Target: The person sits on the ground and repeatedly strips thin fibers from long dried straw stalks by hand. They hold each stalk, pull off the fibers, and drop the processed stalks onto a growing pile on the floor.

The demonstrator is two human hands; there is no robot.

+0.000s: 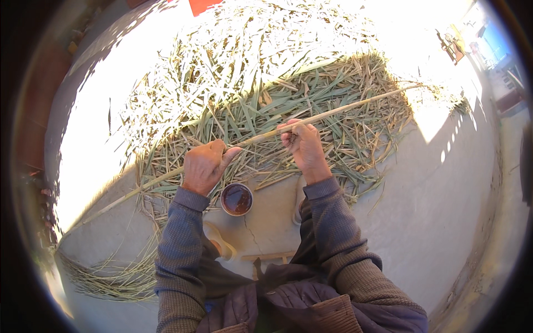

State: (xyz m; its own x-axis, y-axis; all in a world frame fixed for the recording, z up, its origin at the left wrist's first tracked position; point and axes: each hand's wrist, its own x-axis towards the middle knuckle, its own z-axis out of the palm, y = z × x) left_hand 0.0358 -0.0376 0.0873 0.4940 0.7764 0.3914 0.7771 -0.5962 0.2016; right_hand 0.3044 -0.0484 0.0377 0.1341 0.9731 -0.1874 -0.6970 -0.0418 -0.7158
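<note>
A long, jointed, pale cane-like plant stalk [349, 107] slants across in front of me, lower on the left and higher on the right. My left hand [205, 165] is closed around its middle, with the thumb lying along it. Further right, my right hand [305, 143] grips the same stalk between thumb and curled fingers. Beneath both hands spreads a broad heap of cut leaves and stalk pieces [291, 98]. Below my left hand, a round container [236, 199] of dark reddish-brown content stands on the floor.
At lower left lies a curved spray of thin stems [112, 279] near the stalk's end; whether they join is unclear. A narrow wooden bar [268, 256] sits between my legs, near my left shoe [222, 243]. Strong sunlight washes out the far ground. A wooden object [452, 48] stands at far right.
</note>
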